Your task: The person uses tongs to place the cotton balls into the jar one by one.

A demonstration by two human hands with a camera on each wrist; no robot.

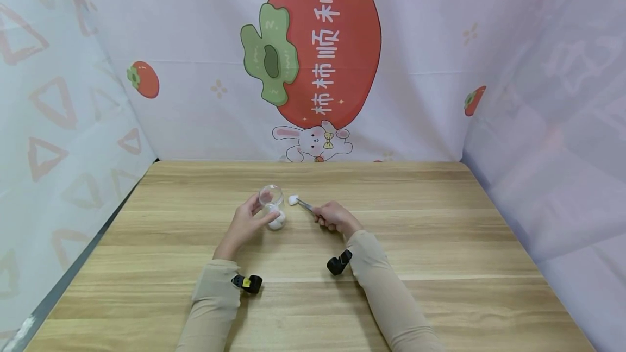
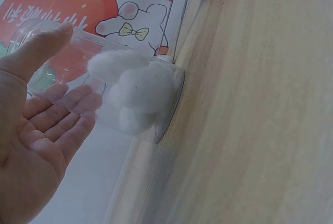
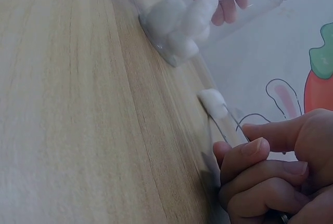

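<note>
A clear plastic jar stands upright on the table, with several white cotton balls at its bottom. My left hand holds the jar from the left, thumb on the near side and fingers behind it. To the right of the jar lies a single cotton ball. My right hand grips a pair of metal tweezers, whose tips are on either side of this cotton ball. The jar's mouth shows no lid.
The wooden table runs back to a white cloth backdrop printed with persimmons and a rabbit. Pale cloth walls flank the table on both sides. Each wrist wears a small black camera.
</note>
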